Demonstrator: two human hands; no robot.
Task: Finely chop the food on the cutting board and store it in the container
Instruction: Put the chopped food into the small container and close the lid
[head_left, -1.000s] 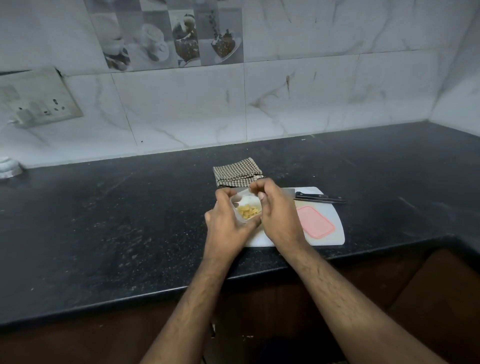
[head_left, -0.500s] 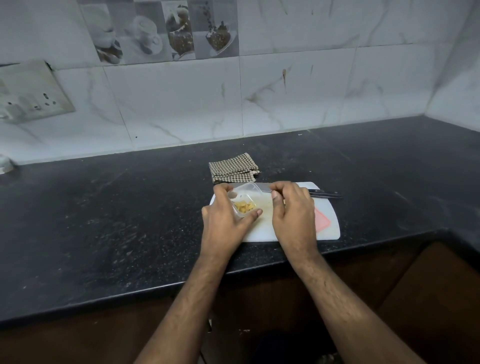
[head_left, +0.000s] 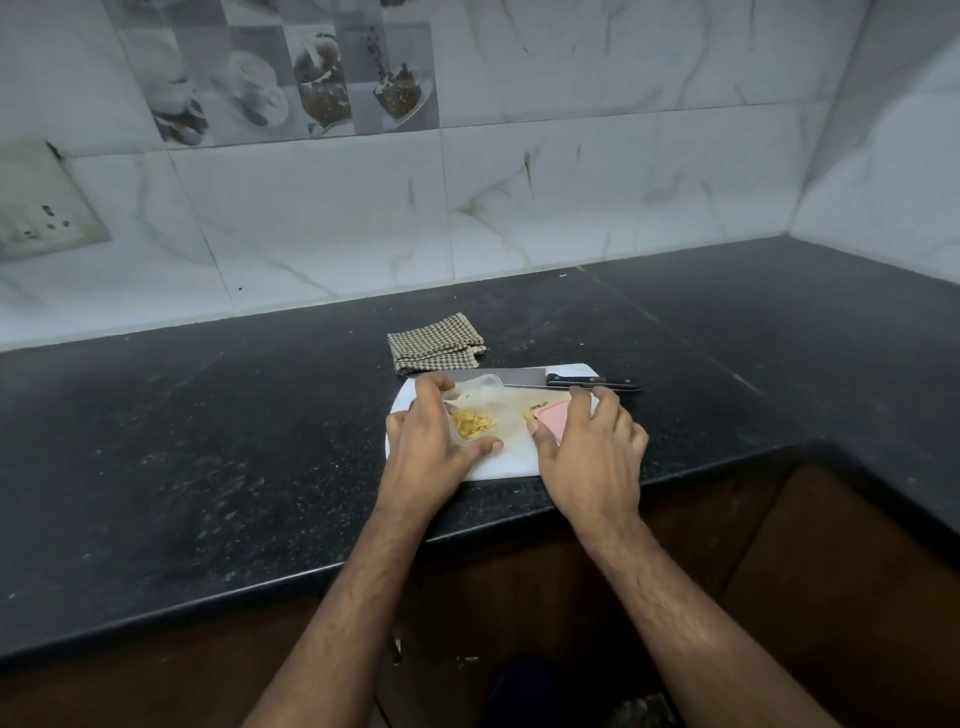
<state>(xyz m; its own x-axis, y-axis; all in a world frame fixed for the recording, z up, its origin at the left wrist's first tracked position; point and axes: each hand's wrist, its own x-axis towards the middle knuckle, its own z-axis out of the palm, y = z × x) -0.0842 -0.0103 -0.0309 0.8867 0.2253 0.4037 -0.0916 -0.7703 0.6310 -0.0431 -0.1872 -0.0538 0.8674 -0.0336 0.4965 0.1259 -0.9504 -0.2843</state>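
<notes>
Container (head_left: 475, 413) (holding chopped food (head_left: 471, 423)) sits gripped in left hand (head_left: 431, 441).

The right hand (head_left: 587, 457) hides most of the pink lid (head_left: 551, 420), the left hand (head_left: 434, 444) covers the cutting board's (head_left: 506, 465) near-left part, and the wall socket (head_left: 39, 213) is cut off at left.
</notes>
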